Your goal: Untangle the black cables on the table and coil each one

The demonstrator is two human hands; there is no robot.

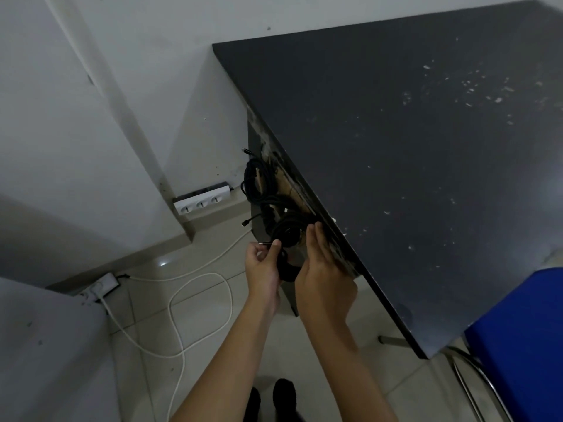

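Black cables (264,190): tangled bundle, hanging against the left edge of the dark table (411,147), below its top, with one small coil at the lower end. Left hand (262,268): thumb and forefinger pinching a cable's plug tip. Right hand (323,269): fingers straight, laid against the coil, thumb hidden. White power strip (201,203): by the wall. Blue chair (524,345): at the table's near corner.
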